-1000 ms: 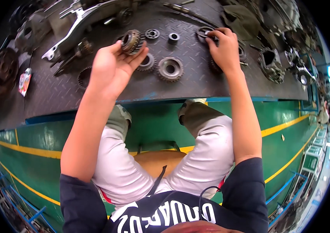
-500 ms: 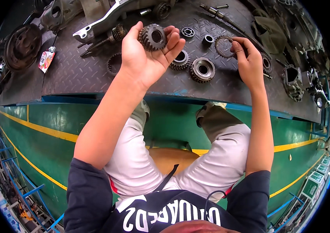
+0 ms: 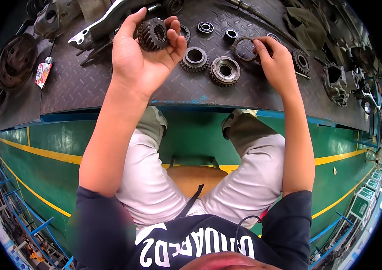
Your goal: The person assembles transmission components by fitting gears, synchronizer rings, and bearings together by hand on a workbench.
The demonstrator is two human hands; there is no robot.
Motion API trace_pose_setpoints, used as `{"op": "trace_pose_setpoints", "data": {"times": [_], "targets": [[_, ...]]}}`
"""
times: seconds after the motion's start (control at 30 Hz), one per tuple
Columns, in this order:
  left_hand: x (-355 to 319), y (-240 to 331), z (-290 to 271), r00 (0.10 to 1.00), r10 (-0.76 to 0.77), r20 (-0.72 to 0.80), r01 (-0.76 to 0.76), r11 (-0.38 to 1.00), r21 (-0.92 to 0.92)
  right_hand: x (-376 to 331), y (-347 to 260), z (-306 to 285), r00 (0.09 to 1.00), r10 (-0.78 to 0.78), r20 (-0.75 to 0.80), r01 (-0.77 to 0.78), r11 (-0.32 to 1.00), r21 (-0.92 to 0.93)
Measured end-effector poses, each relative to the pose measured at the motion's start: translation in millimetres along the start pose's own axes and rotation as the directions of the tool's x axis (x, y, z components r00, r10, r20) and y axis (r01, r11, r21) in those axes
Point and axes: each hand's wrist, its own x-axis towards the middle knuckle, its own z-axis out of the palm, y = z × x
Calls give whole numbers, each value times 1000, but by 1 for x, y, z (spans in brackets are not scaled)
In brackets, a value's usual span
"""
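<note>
My left hand [image 3: 133, 67] is palm up over the bench, its fingers curled round a dark helical gear [image 3: 149, 36] with a splined bore. Between thumb and fingers, my right hand [image 3: 277, 65] pinches a thin metal ring [image 3: 235, 51] by its right side, close above the bench. Between the hands stand a toothed gear [image 3: 195, 69] and a wider gear assembly with a shiny collar [image 3: 224, 81]. Behind them lie a ball bearing [image 3: 205, 27] and a short sleeve [image 3: 231, 34]. A dark gear [image 3: 301, 61] lies right of my right hand.
The dark tread-plate bench [image 3: 92, 92] carries a long shaft [image 3: 263, 20], a crumpled cloth [image 3: 305, 29] and a cast housing [image 3: 335, 83] on the right. At left are a round rusty drum [image 3: 16, 62], a small red-and-white packet [image 3: 42, 73] and a pale metal casting [image 3: 92, 32].
The whole view has shifted slightly. My left hand has moved left across the bench with the helical gear, now covering a toothed ring there. My right hand still holds the thin ring.
</note>
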Motion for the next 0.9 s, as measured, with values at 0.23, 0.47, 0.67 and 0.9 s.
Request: {"op": "trace_pose_setpoints", "data": {"times": [0.23, 0.47, 0.67, 0.9], "targets": [[0, -4, -4, 984, 63, -168, 15, 905, 425, -4, -4, 7, 998, -61, 6, 61, 983, -171], [-7, -11, -9, 948, 318, 15, -36, 59, 998, -7, 4, -13, 989, -142, -40, 135, 982, -129], [-31, -13, -15, 912, 242, 332, -169, -516, 840, -3, 16, -40, 980, -179, -92, 173, 983, -66], [-39, -15, -7, 979, 85, 183, -101, -581, 808, -25, 29, -71, 995, -84, 47, 94, 959, -266]]}}
